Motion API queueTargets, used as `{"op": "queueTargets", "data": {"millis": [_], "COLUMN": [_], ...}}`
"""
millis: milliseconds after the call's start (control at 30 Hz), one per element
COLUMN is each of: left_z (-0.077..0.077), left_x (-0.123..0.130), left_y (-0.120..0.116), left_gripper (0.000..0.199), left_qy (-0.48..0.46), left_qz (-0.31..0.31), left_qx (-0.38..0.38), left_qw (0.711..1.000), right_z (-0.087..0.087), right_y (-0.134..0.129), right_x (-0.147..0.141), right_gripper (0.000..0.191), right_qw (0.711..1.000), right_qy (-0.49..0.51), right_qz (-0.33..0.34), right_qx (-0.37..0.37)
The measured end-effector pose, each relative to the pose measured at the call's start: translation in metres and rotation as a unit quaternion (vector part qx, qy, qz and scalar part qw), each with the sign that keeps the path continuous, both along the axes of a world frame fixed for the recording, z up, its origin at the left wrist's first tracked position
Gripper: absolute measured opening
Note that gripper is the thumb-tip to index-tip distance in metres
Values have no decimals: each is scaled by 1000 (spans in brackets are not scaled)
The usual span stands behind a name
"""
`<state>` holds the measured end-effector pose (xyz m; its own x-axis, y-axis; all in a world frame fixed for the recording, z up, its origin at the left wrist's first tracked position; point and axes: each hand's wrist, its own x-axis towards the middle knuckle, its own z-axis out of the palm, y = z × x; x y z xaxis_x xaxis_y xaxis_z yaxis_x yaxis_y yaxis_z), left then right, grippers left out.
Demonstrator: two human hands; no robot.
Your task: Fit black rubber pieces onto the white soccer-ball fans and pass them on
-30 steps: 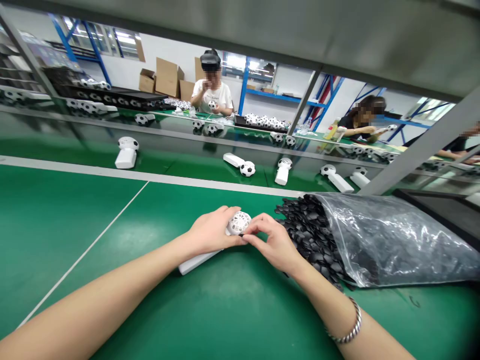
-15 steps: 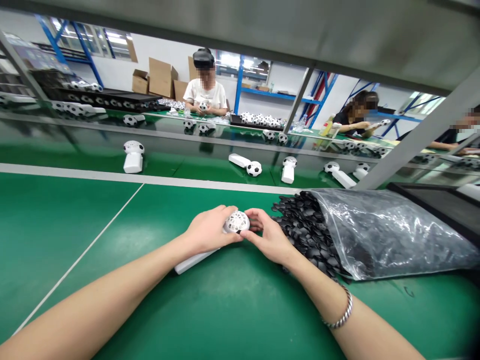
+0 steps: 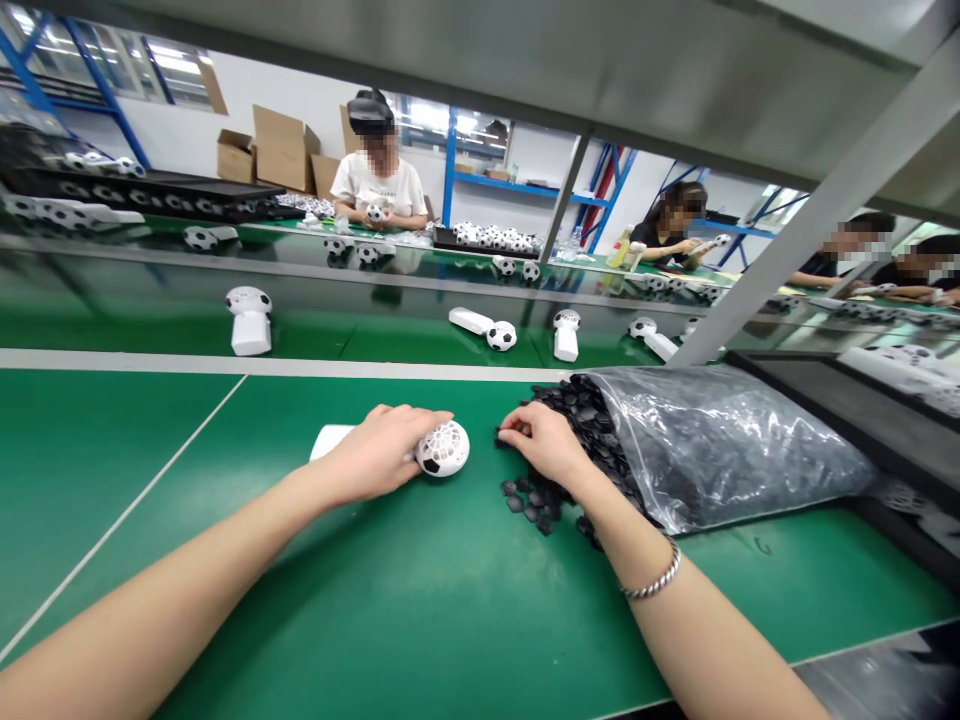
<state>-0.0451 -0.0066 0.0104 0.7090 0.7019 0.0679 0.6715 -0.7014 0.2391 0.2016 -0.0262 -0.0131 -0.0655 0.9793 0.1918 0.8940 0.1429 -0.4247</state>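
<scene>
My left hand (image 3: pixel 379 450) is closed around the neck of a white handheld fan (image 3: pixel 448 450) with a football-patterned head. Its slotted grille faces up, and one black patch shows low on the head. The white handle (image 3: pixel 328 440) lies on the green table, emerging behind my wrist. At the near-left edge of a heap of small black plastic pieces (image 3: pixel 581 405), my right hand (image 3: pixel 549 445) pinches one black piece (image 3: pixel 499 437) between thumb and fingers. Several loose pieces (image 3: pixel 531 500) lie just below that hand.
A clear plastic bag (image 3: pixel 720 440) spills the black pieces on the right, with a dark tray (image 3: pixel 795 400) behind it. Several similar fans (image 3: pixel 251 325) stand or lie beyond the white strip (image 3: pixel 360 369). A slanted metal post (image 3: pixel 810 220) rises at right. Co-workers (image 3: pixel 382 185) sit opposite.
My right hand has left the fan's head and moved to the black pieces, pinching one. My left hand has shifted left with the fan, whose head has turned. The view has shifted right.
</scene>
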Motion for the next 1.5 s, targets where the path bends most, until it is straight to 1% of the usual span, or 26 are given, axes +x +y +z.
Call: {"op": "queueTargets", "data": {"millis": [33,133,267,400,533,600,633,700,767,833,900,1000,1100,1167,1200,1267,1333,1367,1433,1500], "left_z": [-1,-5,-8,-11,-15,-17,-17,-18,-17,-16,-14,-13,-12,-12,-12,-13,-13,-12,-12,-11], "left_x": [0,3,6,6,4,4,4,4,4,3,1,0,2,5,6,8,8,8,8,8], "left_y": [0,-1,-2,-1,0,-1,-1,-1,-2,-1,-1,-1,-2,-3,-3,-3,-4,-4,-4,-4], "left_gripper": [59,63,64,61,62,62,62,61,62,63,64,66,76,77,76,73,71,70,70,71], "left_qy": [1,-2,-18,-30,-31,-34,-36,-41,-46,-52,-58,-68,-85,-97,-103,-113,-121,-122,-123,-121], "left_qz": [-8,3,12,28,30,35,36,41,44,39,24,17,35,50,58,73,83,86,91,96], "left_qx": [13,40,59,69,63,64,66,65,49,20,-9,-34,-49,-54,-56,-59,-62,-64,-67,-70], "left_qw": [1000,999,998,997,997,997,997,996,997,998,998,997,995,992,991,989,987,987,986,986], "right_z": [-2,-3,4,8,4,2,1,2,6,11,15,16,13,11,10,8,5,3,-3,-9], "right_y": [-1,-4,-13,-20,-14,-10,-9,-10,-15,-21,-26,-30,-31,-31,-31,-30,-28,-27,-25,-22], "right_x": [-2,-8,-20,-29,-26,-23,-22,-23,-28,-33,-38,-43,-49,-53,-56,-59,-59,-59,-58,-57], "right_gripper": [10,15,13,13,21,22,21,18,14,8,6,12,16,17,17,17,19,23,36,45], "right_qw": [1000,995,983,976,979,985,991,996,983,970,962,956,960,961,960,958,957,958,958,949], "right_qy": [-16,-96,-175,-205,-196,-161,-118,12,134,185,194,163,100,78,83,120,171,194,234,279], "right_qz": [8,27,53,68,64,63,66,81,107,139,176,226,244,247,248,239,212,193,154,146], "right_qx": [-7,-15,-10,-6,6,17,25,45,60,68,81,96,98,100,100,100,96,90,57,-4]}}
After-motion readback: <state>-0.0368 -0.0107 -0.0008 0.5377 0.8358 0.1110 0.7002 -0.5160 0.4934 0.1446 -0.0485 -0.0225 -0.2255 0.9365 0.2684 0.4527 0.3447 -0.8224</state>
